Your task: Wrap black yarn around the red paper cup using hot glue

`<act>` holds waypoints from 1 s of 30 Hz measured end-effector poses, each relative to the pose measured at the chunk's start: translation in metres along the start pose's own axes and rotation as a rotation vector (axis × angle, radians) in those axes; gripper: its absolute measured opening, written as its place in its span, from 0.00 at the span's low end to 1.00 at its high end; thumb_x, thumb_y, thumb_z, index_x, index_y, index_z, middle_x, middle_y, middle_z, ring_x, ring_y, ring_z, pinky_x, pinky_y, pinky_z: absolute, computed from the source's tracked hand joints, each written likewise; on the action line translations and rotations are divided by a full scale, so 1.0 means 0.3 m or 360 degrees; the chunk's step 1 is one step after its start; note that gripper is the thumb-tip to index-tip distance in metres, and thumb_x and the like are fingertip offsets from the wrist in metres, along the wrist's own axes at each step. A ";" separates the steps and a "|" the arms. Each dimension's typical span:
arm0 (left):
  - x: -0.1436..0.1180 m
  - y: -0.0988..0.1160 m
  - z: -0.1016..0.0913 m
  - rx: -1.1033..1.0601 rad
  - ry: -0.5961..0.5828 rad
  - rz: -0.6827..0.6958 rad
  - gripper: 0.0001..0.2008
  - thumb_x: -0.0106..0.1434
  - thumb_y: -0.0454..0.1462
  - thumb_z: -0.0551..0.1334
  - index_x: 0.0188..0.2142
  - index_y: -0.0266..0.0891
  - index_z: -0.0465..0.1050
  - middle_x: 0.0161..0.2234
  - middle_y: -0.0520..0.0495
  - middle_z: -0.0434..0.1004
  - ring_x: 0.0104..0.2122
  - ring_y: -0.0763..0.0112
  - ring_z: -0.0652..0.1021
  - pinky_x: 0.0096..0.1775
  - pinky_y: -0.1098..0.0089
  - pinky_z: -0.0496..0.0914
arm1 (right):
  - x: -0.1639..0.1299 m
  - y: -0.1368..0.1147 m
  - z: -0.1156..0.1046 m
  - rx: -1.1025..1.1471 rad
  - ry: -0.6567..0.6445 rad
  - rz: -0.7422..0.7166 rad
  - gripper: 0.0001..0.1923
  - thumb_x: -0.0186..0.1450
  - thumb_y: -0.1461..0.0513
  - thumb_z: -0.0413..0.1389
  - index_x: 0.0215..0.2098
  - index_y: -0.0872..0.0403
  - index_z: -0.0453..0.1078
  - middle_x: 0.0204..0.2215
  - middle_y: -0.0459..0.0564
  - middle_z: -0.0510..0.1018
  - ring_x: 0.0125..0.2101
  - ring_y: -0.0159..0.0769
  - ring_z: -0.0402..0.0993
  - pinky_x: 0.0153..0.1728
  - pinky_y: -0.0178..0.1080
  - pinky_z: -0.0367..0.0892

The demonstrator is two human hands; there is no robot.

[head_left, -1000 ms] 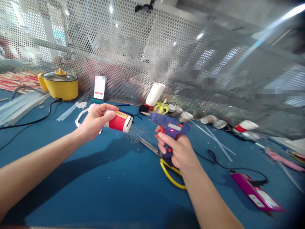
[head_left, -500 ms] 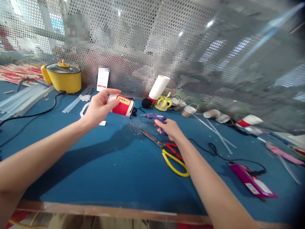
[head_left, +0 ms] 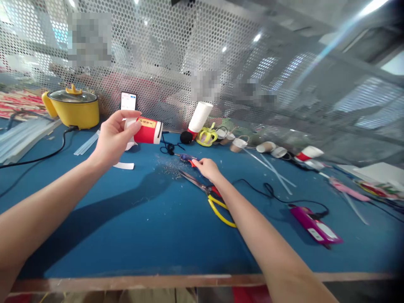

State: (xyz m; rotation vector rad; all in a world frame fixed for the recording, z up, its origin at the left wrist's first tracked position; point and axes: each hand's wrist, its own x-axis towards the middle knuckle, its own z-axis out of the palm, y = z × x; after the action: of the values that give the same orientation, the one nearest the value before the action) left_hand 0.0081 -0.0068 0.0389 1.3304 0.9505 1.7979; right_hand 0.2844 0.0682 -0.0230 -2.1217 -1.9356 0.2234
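My left hand (head_left: 113, 134) grips a red and white paper cup (head_left: 145, 131) with a yellow label, tipped on its side above the table. A white paper piece shows just below the cup, and a white strip (head_left: 125, 166) lies nearer me. My right hand (head_left: 207, 169) is closed on a blue hot glue gun (head_left: 185, 157) with a red trigger, low at the table, its nozzle toward the left. The gun's handle is mostly hidden by my fingers. Scissors (head_left: 196, 181) with red and yellow handles lie just below that hand, partly under my forearm.
A yellow electric pot (head_left: 75, 110) and clear glue sticks (head_left: 27, 134) are at the left. Along the perforated screen stand a phone (head_left: 128, 102), stacked white cups (head_left: 200, 118), a yellow basket-like craft (head_left: 207, 136) and small cups. A purple power strip (head_left: 315, 227) with cords lies at the right.
My right hand has lowered the glue gun toward the table, tilting it flatter. My left hand still holds the cup, slightly farther left. The view has shifted right, and the phone's screen shows something different.
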 end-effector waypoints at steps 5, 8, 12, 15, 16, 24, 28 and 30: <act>0.009 0.007 -0.005 -0.0030 0.0030 0.0036 0.09 0.53 0.35 0.63 0.35 0.40 0.71 0.26 0.52 0.73 0.28 0.73 0.75 0.29 0.75 0.69 | -0.140 -0.110 -0.041 0.0040 -0.0017 -0.0381 0.11 0.61 0.58 0.52 0.37 0.57 0.71 0.39 0.57 0.73 0.41 0.39 0.68 0.39 0.36 0.60; 0.011 -0.001 -0.003 -0.0013 0.0034 0.0030 0.08 0.53 0.35 0.63 0.34 0.40 0.71 0.26 0.52 0.73 0.28 0.73 0.75 0.30 0.75 0.69 | -0.268 -0.207 -0.025 0.0260 -0.0501 -0.0951 0.12 0.56 0.54 0.58 0.35 0.53 0.71 0.34 0.48 0.73 0.33 0.32 0.69 0.34 0.32 0.63; 0.006 -0.014 0.003 0.0037 0.0027 -0.0023 0.08 0.53 0.36 0.63 0.34 0.41 0.71 0.25 0.52 0.73 0.27 0.73 0.74 0.28 0.75 0.68 | -0.368 -0.312 0.046 0.0227 -0.0700 -0.1290 0.15 0.54 0.56 0.61 0.36 0.56 0.70 0.35 0.51 0.71 0.35 0.35 0.67 0.35 0.34 0.63; 0.002 -0.019 0.005 0.0018 0.0003 -0.0041 0.08 0.53 0.35 0.63 0.35 0.41 0.72 0.27 0.52 0.74 0.26 0.74 0.74 0.28 0.74 0.67 | -0.382 -0.337 0.070 0.0096 -0.0734 -0.1233 0.07 0.57 0.60 0.59 0.26 0.56 0.68 0.30 0.49 0.70 0.30 0.32 0.66 0.31 0.33 0.61; 0.001 -0.018 0.005 0.0009 -0.0006 -0.0044 0.08 0.53 0.35 0.63 0.35 0.41 0.72 0.27 0.52 0.74 0.26 0.74 0.74 0.28 0.74 0.67 | -0.384 -0.329 0.060 0.0092 -0.0740 -0.1227 0.07 0.58 0.61 0.58 0.25 0.56 0.68 0.28 0.49 0.70 0.29 0.31 0.66 0.30 0.33 0.60; 0.000 -0.002 0.005 -0.0038 -0.0074 -0.0038 0.07 0.53 0.35 0.63 0.34 0.40 0.72 0.22 0.54 0.71 0.21 0.77 0.71 0.25 0.76 0.66 | -0.507 0.102 -0.274 0.0024 -0.1433 -0.0550 0.14 0.60 0.63 0.50 0.18 0.52 0.68 0.17 0.46 0.73 0.18 0.31 0.67 0.21 0.33 0.57; -0.002 -0.020 0.012 -0.0040 -0.0113 -0.0097 0.09 0.52 0.35 0.63 0.35 0.40 0.72 0.24 0.53 0.73 0.23 0.76 0.72 0.26 0.75 0.67 | -0.542 0.292 -0.390 -0.0793 -0.0488 0.0035 0.19 0.54 0.57 0.59 0.10 0.49 0.60 0.14 0.54 0.72 0.16 0.38 0.66 0.19 0.39 0.53; -0.005 -0.032 0.016 -0.0050 -0.0132 -0.0131 0.09 0.52 0.35 0.63 0.35 0.40 0.71 0.25 0.53 0.74 0.25 0.75 0.74 0.27 0.75 0.68 | -0.528 0.282 -0.384 -0.0725 -0.0472 -0.0047 0.16 0.56 0.55 0.57 0.13 0.49 0.64 0.14 0.52 0.73 0.16 0.39 0.68 0.20 0.39 0.55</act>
State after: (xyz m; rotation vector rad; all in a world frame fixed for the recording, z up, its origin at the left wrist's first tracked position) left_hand 0.0140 -0.0028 0.0309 1.3173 0.9155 1.6759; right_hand 0.3821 -0.1058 0.0525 -2.4522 -2.3724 0.1005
